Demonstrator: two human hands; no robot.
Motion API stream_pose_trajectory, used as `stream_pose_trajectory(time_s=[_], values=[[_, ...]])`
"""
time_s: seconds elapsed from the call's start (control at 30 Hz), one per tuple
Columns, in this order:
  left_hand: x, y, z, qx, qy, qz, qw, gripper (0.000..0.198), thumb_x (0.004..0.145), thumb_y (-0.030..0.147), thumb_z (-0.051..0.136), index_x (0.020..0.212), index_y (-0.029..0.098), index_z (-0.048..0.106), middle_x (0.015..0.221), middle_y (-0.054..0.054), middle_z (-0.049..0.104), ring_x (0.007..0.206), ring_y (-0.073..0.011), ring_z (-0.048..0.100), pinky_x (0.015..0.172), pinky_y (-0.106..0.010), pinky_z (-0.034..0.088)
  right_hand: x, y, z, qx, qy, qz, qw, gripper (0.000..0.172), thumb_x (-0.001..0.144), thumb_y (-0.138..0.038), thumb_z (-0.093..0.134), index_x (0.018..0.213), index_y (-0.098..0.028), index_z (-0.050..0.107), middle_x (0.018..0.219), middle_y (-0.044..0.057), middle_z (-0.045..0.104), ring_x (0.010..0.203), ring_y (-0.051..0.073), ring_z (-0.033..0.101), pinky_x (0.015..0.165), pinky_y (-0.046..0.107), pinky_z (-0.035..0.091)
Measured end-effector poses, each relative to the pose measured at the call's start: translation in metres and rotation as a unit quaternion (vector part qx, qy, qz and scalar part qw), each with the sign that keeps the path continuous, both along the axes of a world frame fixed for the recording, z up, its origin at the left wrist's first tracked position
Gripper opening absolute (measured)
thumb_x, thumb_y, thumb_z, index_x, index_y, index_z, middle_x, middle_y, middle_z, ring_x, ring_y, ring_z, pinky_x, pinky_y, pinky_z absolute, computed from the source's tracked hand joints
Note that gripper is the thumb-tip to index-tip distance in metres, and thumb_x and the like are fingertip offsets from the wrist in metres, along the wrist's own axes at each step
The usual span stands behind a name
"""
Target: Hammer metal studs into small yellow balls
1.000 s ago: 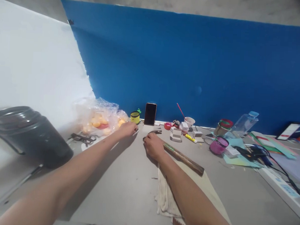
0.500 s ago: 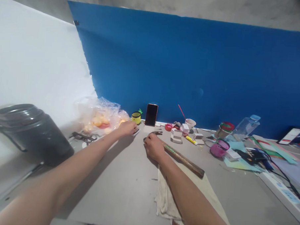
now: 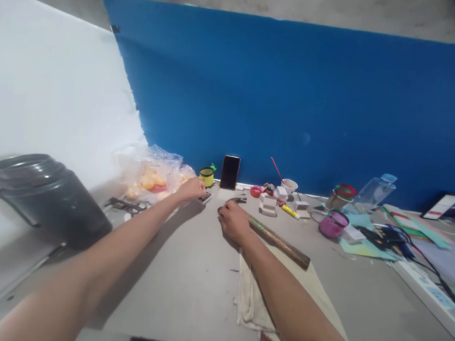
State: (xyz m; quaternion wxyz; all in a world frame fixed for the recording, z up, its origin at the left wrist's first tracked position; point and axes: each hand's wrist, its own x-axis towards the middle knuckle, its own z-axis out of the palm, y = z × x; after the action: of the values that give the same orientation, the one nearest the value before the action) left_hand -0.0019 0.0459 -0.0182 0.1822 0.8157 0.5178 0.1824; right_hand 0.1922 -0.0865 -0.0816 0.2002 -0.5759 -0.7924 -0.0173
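Note:
My left hand (image 3: 191, 189) reaches far across the grey table, its fingers closed on a small pale object (image 3: 204, 198) beside the plastic bag of orange fruit (image 3: 151, 179). My right hand (image 3: 233, 221) is wrapped round the neck of a hammer (image 3: 275, 238) just below its metal head (image 3: 237, 200); the wooden handle runs back to the right over a beige cloth (image 3: 282, 288). Behind both hands stand a yellow cup (image 3: 206, 176) and a dark phone (image 3: 230, 172) propped against the blue wall.
A black bucket (image 3: 48, 200) lies tipped at the left, with dark tools (image 3: 126, 205) beside it. White blocks (image 3: 267, 204), a bowl with a red stick (image 3: 288, 184), a pink cup (image 3: 331, 225), a plastic bottle (image 3: 372, 193), papers, cables and a power strip (image 3: 426, 290) crowd the right.
The left hand has shifted slightly and now holds the small pale object a little off the table near the bag. The right hand stays on the hammer.

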Motion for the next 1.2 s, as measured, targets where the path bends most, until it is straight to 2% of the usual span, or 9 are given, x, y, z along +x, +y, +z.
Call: stream_pose_trajectory(time_s=[0.2, 0.33, 0.47, 0.57, 0.77, 0.87, 1.0, 1.1, 1.2], values=[[-0.003, -0.009, 0.006, -0.025, -0.092, -0.002, 0.995, 0.014, 0.064, 0.030, 0.065, 0.058, 0.018, 0.063, 0.063, -0.004, 0.064, 0.067, -0.0191, 0.059, 0.060, -0.028, 0.039, 0.002, 0.002, -0.003, -0.006, 0.033, 0.002, 0.999, 0.018, 0.098, -0.021, 0.060, 0.099, -0.017, 0.077, 0.112, 0.012, 0.066, 0.096, 0.022, 0.061, 0.083, 0.032, 0.045], [-0.007, -0.040, 0.003, -0.096, -0.167, -0.027, 0.981, 0.021, 0.073, 0.038, 0.061, 0.073, 0.018, 0.067, 0.071, -0.005, 0.069, 0.060, -0.0159, 0.058, 0.056, -0.027, 0.041, -0.001, 0.005, -0.005, 0.020, 0.184, 0.002, 0.983, 0.017, 0.095, -0.019, 0.060, 0.095, -0.020, 0.077, 0.101, 0.010, 0.072, 0.097, 0.022, 0.064, 0.089, 0.033, 0.047], [-0.011, -0.080, -0.011, -0.205, -0.303, -0.042, 0.930, 0.020, 0.073, 0.038, 0.068, 0.074, 0.018, 0.066, 0.075, -0.003, 0.068, 0.053, -0.0095, 0.048, 0.052, -0.024, 0.034, -0.012, 0.002, 0.000, -0.028, 0.445, 0.025, 0.895, 0.021, 0.089, -0.029, 0.063, 0.102, -0.020, 0.077, 0.091, 0.005, 0.076, 0.080, 0.020, 0.066, 0.078, 0.032, 0.052], [-0.009, -0.100, -0.021, -0.184, -0.288, -0.040, 0.939, 0.019, 0.076, 0.037, 0.069, 0.074, 0.018, 0.069, 0.067, 0.000, 0.064, 0.056, -0.0111, 0.050, 0.055, -0.025, 0.037, -0.020, -0.004, 0.005, -0.106, 0.541, 0.060, 0.832, 0.027, 0.083, -0.039, 0.069, 0.099, -0.019, 0.078, 0.084, 0.004, 0.076, 0.070, 0.017, 0.064, 0.067, 0.029, 0.051], [-0.005, -0.113, -0.032, -0.195, -0.312, -0.025, 0.930, 0.020, 0.077, 0.035, 0.072, 0.071, 0.016, 0.073, 0.060, -0.002, 0.061, 0.059, -0.0141, 0.052, 0.059, -0.028, 0.040, -0.020, -0.009, 0.006, -0.148, 0.577, 0.025, 0.803, 0.022, 0.071, -0.038, 0.077, 0.081, -0.018, 0.076, 0.066, -0.001, 0.068, 0.059, 0.013, 0.056, 0.058, 0.025, 0.047], [-0.012, -0.112, -0.035, -0.298, -0.420, -0.045, 0.856, 0.020, 0.073, 0.032, 0.075, 0.084, 0.015, 0.074, 0.066, -0.001, 0.062, 0.059, -0.0124, 0.051, 0.059, -0.027, 0.041, -0.018, -0.008, 0.003, -0.170, 0.616, -0.005, 0.769, 0.026, 0.069, -0.041, 0.082, 0.078, -0.019, 0.073, 0.066, 0.000, 0.067, 0.058, 0.012, 0.057, 0.053, 0.023, 0.045], [-0.020, -0.108, -0.040, -0.410, -0.503, -0.059, 0.759, 0.043, 0.068, 0.021, 0.078, 0.110, 0.018, 0.067, 0.081, -0.002, 0.067, 0.068, -0.0134, 0.061, 0.064, -0.027, 0.046, -0.017, -0.007, -0.002, -0.214, 0.685, -0.019, 0.696, 0.039, 0.061, -0.044, 0.093, 0.081, -0.018, 0.071, 0.078, 0.003, 0.072, 0.060, 0.011, 0.061, 0.051, 0.020, 0.046], [-0.019, -0.108, -0.045, -0.402, -0.520, -0.069, 0.751, 0.052, 0.070, 0.018, 0.082, 0.118, 0.018, 0.062, 0.093, -0.004, 0.070, 0.075, -0.0136, 0.066, 0.074, -0.029, 0.052, -0.014, -0.006, -0.005, -0.247, 0.719, -0.012, 0.649, 0.044, 0.057, -0.040, 0.098, 0.084, -0.018, 0.072, 0.075, 0.001, 0.071, 0.058, 0.010, 0.060, 0.050, 0.020, 0.047], [-0.016, -0.111, -0.049, -0.364, -0.492, -0.082, 0.787, 0.060, 0.074, 0.020, 0.083, 0.129, 0.018, 0.060, 0.096, -0.006, 0.071, 0.078, -0.0157, 0.068, 0.076, -0.032, 0.054, -0.010, -0.006, -0.006, -0.270, 0.735, 0.008, 0.622, 0.044, 0.058, -0.037, 0.100, 0.085, -0.017, 0.072, 0.075, 0.002, 0.071, 0.058, 0.009, 0.059, 0.050, 0.020, 0.047]])
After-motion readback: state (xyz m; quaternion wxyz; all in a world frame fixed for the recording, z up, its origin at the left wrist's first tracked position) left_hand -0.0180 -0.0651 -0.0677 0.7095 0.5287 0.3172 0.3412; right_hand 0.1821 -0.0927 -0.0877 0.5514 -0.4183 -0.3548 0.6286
